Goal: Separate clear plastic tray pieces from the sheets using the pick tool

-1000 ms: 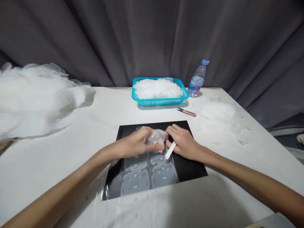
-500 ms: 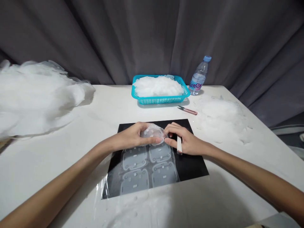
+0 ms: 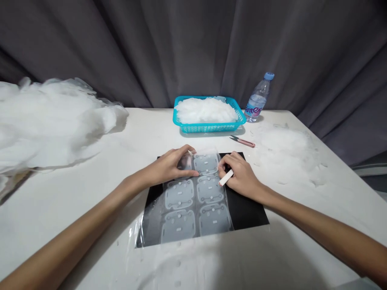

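A clear plastic sheet (image 3: 196, 205) printed with several pale rounded-square shapes lies over a black mat (image 3: 248, 209). My left hand (image 3: 173, 165) rests on the sheet's upper left part, thumb and fingers spread apart around one of the shapes. At the sheet's upper right edge is my right hand (image 3: 238, 173), its fingers curled closed. A short flat white stick (image 3: 226, 177) with a reddish end is held in it and sticks out below the fingers. Whether the right fingertips also pinch the sheet's edge, I cannot tell.
Behind the mat stands a turquoise basket (image 3: 211, 128) full of white clumps. Pink-handled thread snips (image 3: 242, 141) lie before it, with a water bottle (image 3: 258, 98) to the right. White fluffy piles sit at left (image 3: 54, 125) and right (image 3: 284, 153). A grey curtain (image 3: 151, 48) hangs behind.
The bunched upper part of the plastic sheet, lifted between both hands before, now lies flat on the mat. My left hand has spread over it, and the white stick has tilted in my right hand.
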`<action>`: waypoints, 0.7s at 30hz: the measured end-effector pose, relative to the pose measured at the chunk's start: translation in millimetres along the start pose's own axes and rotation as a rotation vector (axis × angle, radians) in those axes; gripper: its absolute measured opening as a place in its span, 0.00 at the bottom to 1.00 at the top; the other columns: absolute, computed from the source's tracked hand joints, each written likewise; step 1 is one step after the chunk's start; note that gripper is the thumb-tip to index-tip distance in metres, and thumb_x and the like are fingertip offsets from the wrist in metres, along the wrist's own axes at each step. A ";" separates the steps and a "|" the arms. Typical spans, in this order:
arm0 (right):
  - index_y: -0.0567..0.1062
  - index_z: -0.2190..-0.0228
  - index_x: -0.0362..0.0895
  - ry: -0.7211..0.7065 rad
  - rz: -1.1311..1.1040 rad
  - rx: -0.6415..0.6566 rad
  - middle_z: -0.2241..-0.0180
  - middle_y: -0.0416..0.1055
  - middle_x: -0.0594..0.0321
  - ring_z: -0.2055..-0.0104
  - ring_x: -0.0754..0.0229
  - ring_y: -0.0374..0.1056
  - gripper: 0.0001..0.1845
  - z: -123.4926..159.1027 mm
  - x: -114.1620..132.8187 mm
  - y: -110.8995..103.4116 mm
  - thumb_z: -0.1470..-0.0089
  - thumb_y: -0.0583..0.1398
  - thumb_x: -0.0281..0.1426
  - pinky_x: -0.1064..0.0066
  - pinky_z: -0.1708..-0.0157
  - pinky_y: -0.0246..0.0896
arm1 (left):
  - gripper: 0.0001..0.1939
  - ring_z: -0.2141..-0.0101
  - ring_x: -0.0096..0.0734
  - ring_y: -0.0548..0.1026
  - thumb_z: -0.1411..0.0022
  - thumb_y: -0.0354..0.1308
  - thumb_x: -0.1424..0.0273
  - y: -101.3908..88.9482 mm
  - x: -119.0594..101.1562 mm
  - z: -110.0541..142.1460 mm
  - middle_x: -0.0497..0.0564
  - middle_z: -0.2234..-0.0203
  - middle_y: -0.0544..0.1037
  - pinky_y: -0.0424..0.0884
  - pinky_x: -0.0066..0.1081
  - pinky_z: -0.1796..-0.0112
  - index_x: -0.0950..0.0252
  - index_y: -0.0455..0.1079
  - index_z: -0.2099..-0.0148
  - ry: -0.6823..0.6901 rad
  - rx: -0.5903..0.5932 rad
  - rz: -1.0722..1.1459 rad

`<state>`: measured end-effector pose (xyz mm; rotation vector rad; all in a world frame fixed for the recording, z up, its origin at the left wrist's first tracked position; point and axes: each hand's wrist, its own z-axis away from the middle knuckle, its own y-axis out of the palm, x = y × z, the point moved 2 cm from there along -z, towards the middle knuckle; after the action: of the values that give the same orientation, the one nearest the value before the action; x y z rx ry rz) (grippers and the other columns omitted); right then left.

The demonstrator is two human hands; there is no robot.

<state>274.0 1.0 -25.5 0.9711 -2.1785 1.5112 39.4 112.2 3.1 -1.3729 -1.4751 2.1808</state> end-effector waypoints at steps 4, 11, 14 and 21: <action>0.69 0.73 0.47 0.074 0.088 -0.001 0.71 0.73 0.63 0.62 0.53 0.66 0.09 0.6 -2.7 -2.0 0.47 0.62 0.23 0.64 0.64 0.58 | 0.34 0.48 0.50 0.73 0.33 0.59 0.42 3.5 3.4 5.6 0.58 0.49 0.74 0.70 0.45 0.47 0.59 0.63 0.36 0.063 -0.126 -0.079; 0.70 0.64 0.48 0.105 0.095 -0.177 0.64 0.71 0.59 0.60 0.52 0.67 0.10 -1.3 -9.5 -10.3 0.30 0.53 0.36 0.60 0.58 0.61 | 0.26 0.36 0.47 0.69 0.27 0.57 0.48 6.3 2.6 44.0 0.55 0.34 0.69 0.66 0.45 0.36 0.56 0.66 0.36 0.172 -0.052 -0.105; 0.71 0.60 0.48 -0.033 -0.014 -0.213 0.60 0.72 0.57 0.54 0.51 0.67 0.23 -5.4 3.7 -14.4 0.24 0.43 0.44 0.55 0.49 0.62 | 0.26 0.34 0.47 0.68 0.29 0.59 0.47 6.9 14.1 54.8 0.51 0.30 0.66 0.66 0.44 0.34 0.54 0.68 0.36 0.128 -0.030 -0.026; 0.76 0.59 0.46 -0.091 -0.332 0.283 0.65 0.74 0.62 0.65 0.60 0.72 0.22 -28.9 45.2 3.6 0.25 0.50 0.46 0.65 0.59 0.67 | 0.28 0.35 0.49 0.71 0.31 0.60 0.47 7.9 21.3 60.5 0.55 0.30 0.67 0.68 0.47 0.35 0.58 0.74 0.38 0.199 -0.102 -0.074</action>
<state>235.6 12.3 10.4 1.4371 -1.7723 1.6606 -15.9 81.7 -10.6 -1.4929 -1.5535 1.8867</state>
